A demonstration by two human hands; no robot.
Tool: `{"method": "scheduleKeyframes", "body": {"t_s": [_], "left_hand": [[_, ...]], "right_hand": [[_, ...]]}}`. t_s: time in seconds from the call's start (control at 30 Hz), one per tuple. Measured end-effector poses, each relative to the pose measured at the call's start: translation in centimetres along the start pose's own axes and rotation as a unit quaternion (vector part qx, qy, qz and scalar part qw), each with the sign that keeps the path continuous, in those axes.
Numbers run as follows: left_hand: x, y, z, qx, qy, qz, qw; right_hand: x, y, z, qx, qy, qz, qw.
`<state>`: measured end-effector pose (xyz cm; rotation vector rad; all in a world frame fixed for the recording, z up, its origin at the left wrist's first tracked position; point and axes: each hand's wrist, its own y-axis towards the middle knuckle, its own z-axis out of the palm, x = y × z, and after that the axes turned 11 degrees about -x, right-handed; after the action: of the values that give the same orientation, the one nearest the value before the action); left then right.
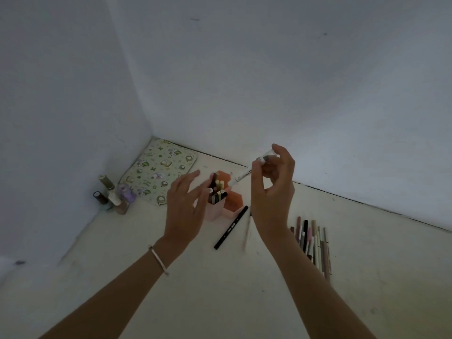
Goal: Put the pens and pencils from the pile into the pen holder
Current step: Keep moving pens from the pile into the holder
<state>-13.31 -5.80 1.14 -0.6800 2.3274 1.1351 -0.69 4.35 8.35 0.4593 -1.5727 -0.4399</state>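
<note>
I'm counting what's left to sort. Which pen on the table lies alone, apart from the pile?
The black pen, lying diagonally just right of the pen holder; the other loose ones sit bunched in the pile farther right.

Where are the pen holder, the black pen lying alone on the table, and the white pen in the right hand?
pen holder (216, 211): head view, on its pink front wall.
black pen (231, 227): head view, mid-barrel.
white pen (241, 178): head view, on its printed barrel.

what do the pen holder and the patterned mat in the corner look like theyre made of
The pen holder looks like matte moulded plastic: pink and orange hexagonal cells with smooth, even walls and crisp edges. The patterned mat appears soft, perhaps fabric or rubber-backed cloth: it lies flat, has rounded corners and a dull printed surface. The dim light leaves both uncertain.
</note>
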Motion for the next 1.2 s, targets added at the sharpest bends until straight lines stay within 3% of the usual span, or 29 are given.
{"method": "scheduleKeyframes", "body": {"t_s": [0.2,0.37,0.43,0.5,0.63,0.73,0.83,0.9,1.07,1.2], "left_hand": [[1.0,0.5,-1.8,-0.061,-0.09,-0.109,0.988],[0.6,0.1,-2.7,-0.064,-0.112,-0.148,0.981],[-0.1,-1.7,-2.9,-0.048,-0.113,-0.166,0.979],[-1.1,-3.9,-2.9,0.008,-0.11,-0.184,0.977],[-3.2,-7.6,-1.5,0.174,-0.025,-0.112,0.978],[-4.1,-7.9,1.8,0.229,0.072,-0.031,0.97],[-5.5,-7.0,4.2,0.301,0.228,0.038,0.925],[-6.2,-6.4,5.0,0.327,0.274,0.061,0.902],[-7.1,-6.8,6.7,0.319,0.25,0.049,0.913],[-9.2,-5.1,5.2,0.287,0.047,-0.105,0.951]], "right_hand": [[-1.2,-1.9,1.7,0.121,-0.082,-0.021,0.989],[-3.0,-3.8,1.7,0.213,-0.164,-0.035,0.962],[-3.3,-4.4,1.5,0.226,-0.175,-0.088,0.954],[-3.6,-4.5,1.1,0.216,-0.199,-0.133,0.947],[-3.2,-2.2,-0.7,0.098,-0.172,-0.035,0.98],[-3.4,0.1,-3.2,-0.003,-0.162,0.001,0.987],[-3.5,1.1,-6.3,-0.044,-0.17,0.022,0.984],[-3.8,0.9,-7.9,-0.046,-0.18,0.042,0.982],[-5.0,-0.3,-10.9,-0.018,-0.218,0.088,0.972],[-7.2,-1.1,-11.1,0.038,-0.261,0.159,0.951]]}}
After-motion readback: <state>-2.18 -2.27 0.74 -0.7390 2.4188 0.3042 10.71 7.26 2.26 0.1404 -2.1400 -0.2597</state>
